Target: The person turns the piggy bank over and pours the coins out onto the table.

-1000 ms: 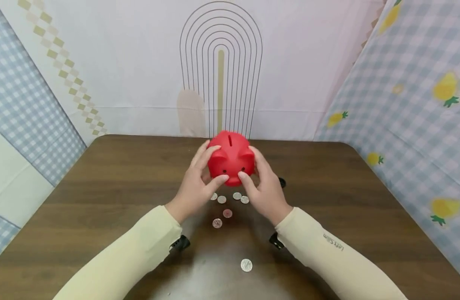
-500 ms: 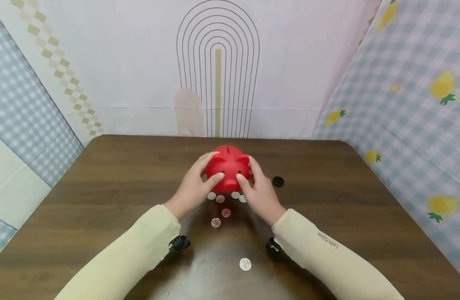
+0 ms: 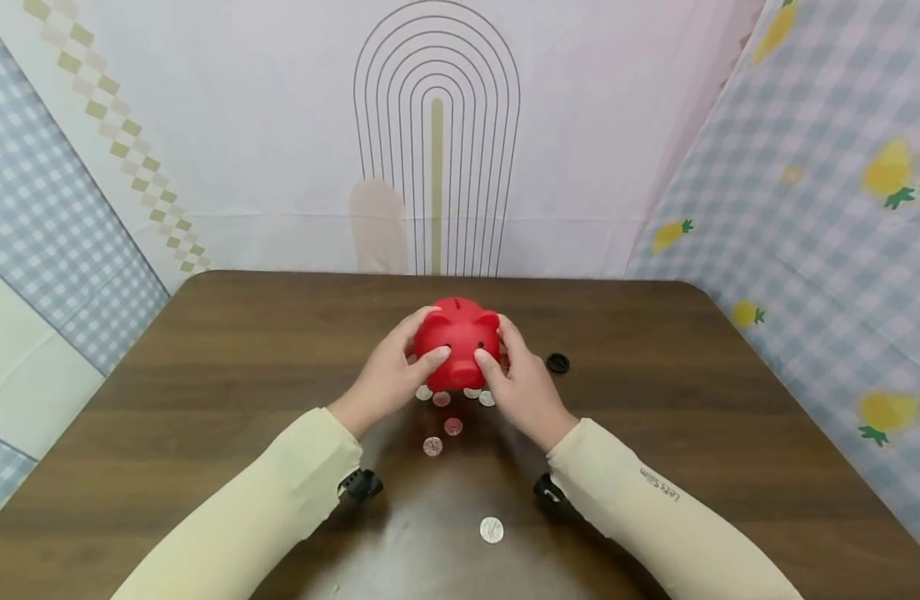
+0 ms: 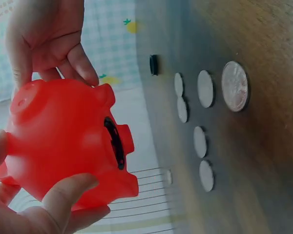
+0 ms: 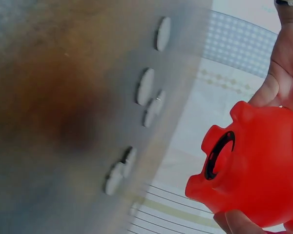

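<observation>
A red piggy bank (image 3: 457, 342), face toward me and coin slot on top, is held between both hands just above the table. My left hand (image 3: 388, 367) grips its left side, thumb beside the snout. On the other side my right hand (image 3: 526, 379) grips it the same way. Under its belly, a round hole with a black rim (image 4: 115, 142) shows in the left wrist view, and its feet are off the table. Several silver coins lie below and in front of it, among them a coin (image 3: 432, 447) and a nearer coin (image 3: 492, 530).
A black round plug (image 3: 557, 363) lies on the brown wooden table (image 3: 280, 333), right of the piggy bank. Behind the table's far edge hangs a white patterned cloth (image 3: 280, 125). Checked cloth (image 3: 805, 250) with yellow fruit prints hangs at the right.
Both hands have brought the piggy bank lower and nearer, tipping it so its slot faces me less. The black plug is now uncovered by the right hand. The coins have stayed put.
</observation>
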`<state>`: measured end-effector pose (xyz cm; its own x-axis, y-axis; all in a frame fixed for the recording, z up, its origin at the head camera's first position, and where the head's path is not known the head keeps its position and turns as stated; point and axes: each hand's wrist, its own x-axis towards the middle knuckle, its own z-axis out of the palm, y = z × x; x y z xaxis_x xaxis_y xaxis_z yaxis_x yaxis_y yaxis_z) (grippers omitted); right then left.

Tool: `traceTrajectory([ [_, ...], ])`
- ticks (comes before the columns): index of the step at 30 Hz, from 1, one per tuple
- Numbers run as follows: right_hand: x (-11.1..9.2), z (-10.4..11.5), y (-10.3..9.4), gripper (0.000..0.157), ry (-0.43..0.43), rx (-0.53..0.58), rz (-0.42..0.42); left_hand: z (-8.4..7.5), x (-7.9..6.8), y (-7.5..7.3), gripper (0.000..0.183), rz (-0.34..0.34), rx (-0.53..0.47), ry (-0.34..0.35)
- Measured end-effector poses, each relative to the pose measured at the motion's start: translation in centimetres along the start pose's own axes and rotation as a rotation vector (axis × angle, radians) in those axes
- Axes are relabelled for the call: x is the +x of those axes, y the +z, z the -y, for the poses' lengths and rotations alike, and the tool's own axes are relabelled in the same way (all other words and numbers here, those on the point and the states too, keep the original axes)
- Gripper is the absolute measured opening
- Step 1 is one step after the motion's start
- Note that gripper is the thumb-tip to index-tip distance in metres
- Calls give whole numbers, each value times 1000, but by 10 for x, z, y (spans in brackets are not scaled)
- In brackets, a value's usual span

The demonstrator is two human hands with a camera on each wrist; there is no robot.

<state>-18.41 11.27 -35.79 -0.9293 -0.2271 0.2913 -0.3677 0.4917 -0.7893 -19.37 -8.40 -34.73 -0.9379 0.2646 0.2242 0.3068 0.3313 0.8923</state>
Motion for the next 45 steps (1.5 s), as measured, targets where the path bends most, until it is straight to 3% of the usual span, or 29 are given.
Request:
traceTrajectory([
  [6, -4, 12, -8, 60, -256, -71, -125, -18, -9, -4, 69, -52, -5, 117],
  [8, -2, 12, -8, 59, -290, -93, -153, -20, -8, -4, 70, -77, 38, 144],
  [10, 1, 9, -5, 58, -217, -78, -108, -17, -5, -1, 69, -56, 42, 82],
  [13, 4, 3, 0, 57, -27, -69, -7, -7, 0, 2, 66, -9, 35, -39],
  [15, 3, 3, 2, 58, 10, -60, -5, -4, 0, 3, 66, -12, 12, -45],
  [17, 0, 7, 1, 60, -89, -47, -73, -6, -3, 3, 66, -59, 12, 67],
  [21, -4, 12, -3, 62, -470, -42, -246, -17, -12, 2, 67, -167, 52, 416],
  [22, -4, 12, -3, 61, -500, -41, -249, -18, -13, 2, 66, -175, 63, 437],
  [24, -2, 9, -1, 58, -423, -39, -206, -14, -10, 2, 65, -139, 51, 366],
  [28, -1, 1, 5, 57, -49, -46, -38, 3, -2, 6, 66, -39, 4, 29],
  [29, -1, 1, 6, 58, 0, -49, -18, 6, -1, 7, 66, -24, -8, -10],
  [32, -3, 2, 6, 59, -56, -34, -39, 5, -5, 7, 66, -62, 11, 47],
  [37, -5, 3, 1, 62, -429, -73, -218, -4, -13, 6, 66, -167, 64, 398],
  [39, -3, 3, 0, 61, -436, -83, -229, -5, -11, 6, 64, -170, 60, 401],
  [41, 0, 1, 1, 59, -307, -77, -162, -3, -6, 6, 63, -110, -3, 261],
  [43, 2, 0, 3, 58, -106, -76, -62, 1, -2, 7, 63, -45, -67, 49],
  [45, 3, 0, 4, 58, 4, -79, -10, 3, 0, 7, 64, -20, -107, -51],
])
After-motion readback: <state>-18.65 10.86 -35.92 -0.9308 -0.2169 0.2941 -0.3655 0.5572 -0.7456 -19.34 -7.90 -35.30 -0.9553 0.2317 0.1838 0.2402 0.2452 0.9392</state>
